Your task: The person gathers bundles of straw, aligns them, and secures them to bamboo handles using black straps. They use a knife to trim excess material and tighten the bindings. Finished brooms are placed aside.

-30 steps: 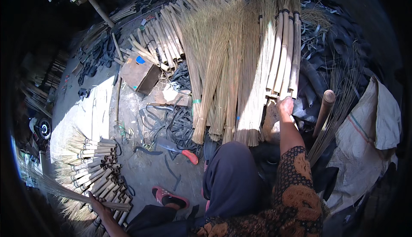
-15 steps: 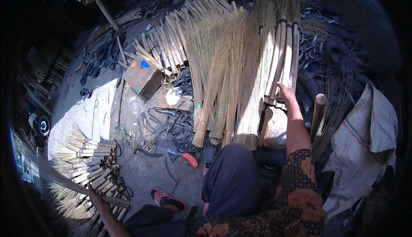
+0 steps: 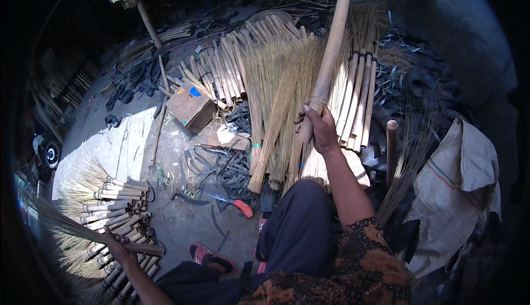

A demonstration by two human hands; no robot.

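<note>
My right hand, in front of me, is closed around the lower end of a bamboo broom handle. The handle is raised at a slant; a dark band shows near its far end, and what lies past that is cut off by the top of the picture. At the lower left, my left hand grips a bundle of broom grass near its cut end. Under that bundle lie short bamboo-handled brush brooms in a heap. More bamboo-handled brooms lie just right of the raised handle.
Bundles of grass stalks lean ahead of my knee, beside rows of bamboo handles. A knife with a red grip lies on the floor near black rubber strips. A wooden box stands farther off; a white sack is at right.
My right hand has picked up one bamboo handle from the row at right and brought it up and leftward. The left hand still holds the grass bundle, slightly higher in view.
</note>
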